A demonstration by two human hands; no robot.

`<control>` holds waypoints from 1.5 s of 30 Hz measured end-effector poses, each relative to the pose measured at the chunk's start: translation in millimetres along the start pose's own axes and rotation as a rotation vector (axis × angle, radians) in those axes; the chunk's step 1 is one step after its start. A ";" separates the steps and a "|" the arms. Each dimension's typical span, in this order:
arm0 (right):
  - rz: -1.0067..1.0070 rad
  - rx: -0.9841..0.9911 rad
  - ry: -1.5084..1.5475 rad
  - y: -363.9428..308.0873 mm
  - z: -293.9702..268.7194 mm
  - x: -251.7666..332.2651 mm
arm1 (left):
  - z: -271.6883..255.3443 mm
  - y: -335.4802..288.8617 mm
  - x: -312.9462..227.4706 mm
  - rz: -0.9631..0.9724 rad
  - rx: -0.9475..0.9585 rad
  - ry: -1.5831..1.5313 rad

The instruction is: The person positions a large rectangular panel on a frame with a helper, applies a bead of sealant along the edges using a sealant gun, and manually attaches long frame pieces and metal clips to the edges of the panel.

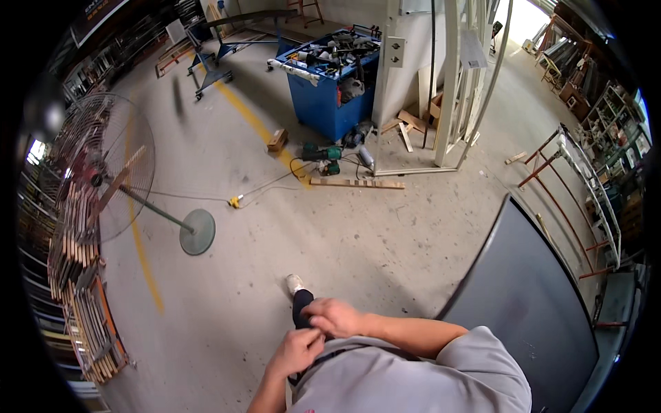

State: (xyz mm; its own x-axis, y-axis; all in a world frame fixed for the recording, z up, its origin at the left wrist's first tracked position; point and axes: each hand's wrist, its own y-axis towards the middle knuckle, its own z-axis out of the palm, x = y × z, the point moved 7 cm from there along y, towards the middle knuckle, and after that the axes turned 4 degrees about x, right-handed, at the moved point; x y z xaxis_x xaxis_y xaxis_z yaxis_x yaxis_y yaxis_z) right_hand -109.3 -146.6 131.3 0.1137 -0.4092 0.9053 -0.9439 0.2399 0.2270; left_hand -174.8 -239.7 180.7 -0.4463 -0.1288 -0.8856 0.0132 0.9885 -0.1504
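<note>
In front of my waist, both hands are close together, fingertips meeting or nearly so. My left hand (296, 350) is closed, its fingers curled toward the other hand. Just beyond it, my right hand (335, 317) is also closed with its fingers bent inward. Whatever they pinch, if anything, is too small or too hidden to name. Below them are the hem of my grey shirt (413, 382), dark trousers (301, 300) and one light shoe (295, 283) on the concrete floor.
A pedestal fan (197, 232) stands at left, its cable running to a yellow connector (235, 202). Green power tools (321, 153) and a wooden strip (358, 184) lie ahead, near a blue bin (323, 103) heaped with scraps. A large dark panel (527, 303) is close at right.
</note>
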 end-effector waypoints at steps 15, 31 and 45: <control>0.743 -0.580 -0.212 321.2 -341.8 -241.3 | -393.9 314.5 182.1 -0.179 -0.065 0.514; 1.234 -0.522 -0.571 651.6 -779.4 -618.1 | -385.3 327.6 319.9 -1.300 -0.347 -0.325; 1.447 0.270 -0.567 655.5 -827.4 -623.1 | -509.8 440.1 333.2 -0.952 -0.296 -0.104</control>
State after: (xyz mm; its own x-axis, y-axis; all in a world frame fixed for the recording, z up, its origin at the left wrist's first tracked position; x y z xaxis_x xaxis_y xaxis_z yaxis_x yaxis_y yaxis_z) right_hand -542.3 994.1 13.0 -0.9652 -0.2598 0.0297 -0.1785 0.5716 -0.8009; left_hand -773.9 192.6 43.5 -0.0742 -0.8690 -0.4893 -0.5384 0.4479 -0.7138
